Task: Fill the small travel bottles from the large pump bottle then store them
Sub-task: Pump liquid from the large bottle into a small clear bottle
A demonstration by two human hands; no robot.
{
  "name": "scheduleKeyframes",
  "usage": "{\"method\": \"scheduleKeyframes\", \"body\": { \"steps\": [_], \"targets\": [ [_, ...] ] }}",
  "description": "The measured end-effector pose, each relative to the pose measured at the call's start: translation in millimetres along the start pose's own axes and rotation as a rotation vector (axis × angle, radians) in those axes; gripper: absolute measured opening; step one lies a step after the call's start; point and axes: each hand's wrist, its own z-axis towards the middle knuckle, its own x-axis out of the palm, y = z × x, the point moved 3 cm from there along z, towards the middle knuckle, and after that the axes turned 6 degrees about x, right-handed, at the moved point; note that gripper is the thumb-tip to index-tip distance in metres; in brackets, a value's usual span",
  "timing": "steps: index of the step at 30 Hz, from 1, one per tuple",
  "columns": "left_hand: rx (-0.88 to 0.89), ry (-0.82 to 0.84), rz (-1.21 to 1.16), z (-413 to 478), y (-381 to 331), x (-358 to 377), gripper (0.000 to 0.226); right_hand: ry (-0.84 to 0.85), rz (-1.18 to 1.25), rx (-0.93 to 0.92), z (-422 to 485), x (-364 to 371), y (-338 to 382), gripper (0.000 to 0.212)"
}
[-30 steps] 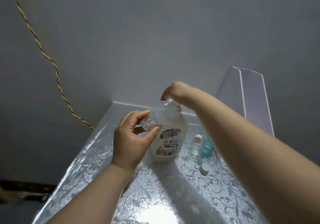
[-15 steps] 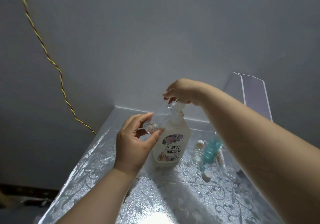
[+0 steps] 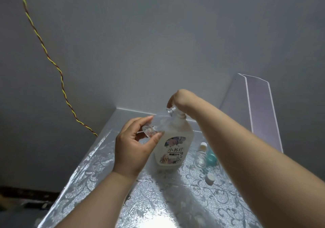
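Pump bottle (image 3: 173, 146) head lower under clenched right hand (image 3: 181, 99); left hand (image 3: 131, 148) pinches travel bottle (image 3: 158, 123).

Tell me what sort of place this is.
Probably a room at home: a table with a silvery floral cover set into a corner of bare grey walls, a twisted wire running down one wall, and a household pump bottle.
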Motion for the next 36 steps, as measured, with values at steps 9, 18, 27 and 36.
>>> {"method": "scheduleKeyframes", "body": {
  "steps": [9, 18, 27, 36],
  "targets": [
    [0.012, -0.016, 0.023, 6, -4, -2, 0.045, -0.045, 0.301, 0.112, -12, -9, -5, 0.036],
    [0.014, -0.015, 0.036, 6, -7, -2, 0.045, -0.041, 0.064, -0.054, -8, -20, 7, 0.030],
    [-0.008, 0.004, 0.051, 5, -3, -1, 0.047, -0.052, -0.032, 0.015, 4, -2, -3, 0.035],
    [-0.073, -0.005, 0.017, 3, -1, 1, 0.050, -0.043, 0.145, -0.004, -3, -10, -5, 0.032]
  ]
}}
